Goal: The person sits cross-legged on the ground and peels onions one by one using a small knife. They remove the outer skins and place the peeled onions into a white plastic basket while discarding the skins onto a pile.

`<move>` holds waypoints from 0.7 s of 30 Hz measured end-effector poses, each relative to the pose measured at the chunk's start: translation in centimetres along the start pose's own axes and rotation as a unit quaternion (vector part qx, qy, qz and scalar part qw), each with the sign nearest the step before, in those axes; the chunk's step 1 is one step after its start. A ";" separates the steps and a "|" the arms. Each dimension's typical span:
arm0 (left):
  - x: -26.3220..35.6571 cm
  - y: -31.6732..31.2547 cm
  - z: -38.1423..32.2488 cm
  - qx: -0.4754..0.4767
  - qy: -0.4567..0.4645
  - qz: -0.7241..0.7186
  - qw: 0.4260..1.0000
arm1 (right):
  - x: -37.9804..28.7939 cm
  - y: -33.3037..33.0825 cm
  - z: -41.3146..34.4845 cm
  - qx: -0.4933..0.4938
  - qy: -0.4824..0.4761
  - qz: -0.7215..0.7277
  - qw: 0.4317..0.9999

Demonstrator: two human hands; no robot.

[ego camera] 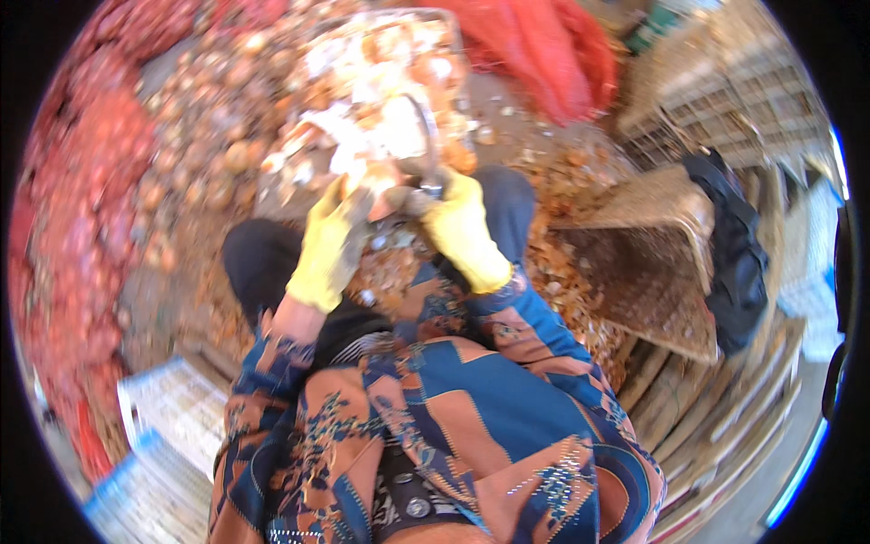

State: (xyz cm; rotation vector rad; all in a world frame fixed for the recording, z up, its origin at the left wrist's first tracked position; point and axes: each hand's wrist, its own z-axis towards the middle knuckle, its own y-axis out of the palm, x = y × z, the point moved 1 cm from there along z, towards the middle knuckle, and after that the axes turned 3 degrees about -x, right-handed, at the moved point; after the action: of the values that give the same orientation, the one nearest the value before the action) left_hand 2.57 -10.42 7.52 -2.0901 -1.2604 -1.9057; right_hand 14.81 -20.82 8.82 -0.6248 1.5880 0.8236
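In a yellow work glove with greyed fingers, my left hand (329, 241) grips an onion (382, 189) in front of my knees. My right hand (465, 228), gloved the same way, is closed around the base of a curved sickle-like blade (430, 132). The blade arcs up and away from me, and its handle is hidden in the glove. The fingertips of both hands nearly meet at the onion. Just beyond them, onions and peelings (380, 61) are heaped in a crate, partly washed out by bright sunlight.
Loose onions (204, 129) cover the floor ahead left, beside filled red mesh sacks (88, 183). A red mesh bag (537, 54) lies ahead right. To the right are a stacked crate (727, 102), a tipped crate (639, 279), dark cloth (734, 251) and wooden slats (720, 415). Onion skins (571, 285) litter the ground.
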 end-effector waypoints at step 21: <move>-0.6 -3.6 -1.4 0.029 0.105 0.019 0.994 | 4.0 1.3 -2.2 -0.090 -0.208 -0.459 0.859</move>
State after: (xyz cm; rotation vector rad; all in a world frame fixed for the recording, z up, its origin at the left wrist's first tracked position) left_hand -0.56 -9.08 5.65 -1.8167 -1.2066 -1.9855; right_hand 11.75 -21.63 5.27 -1.1262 0.6671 0.3290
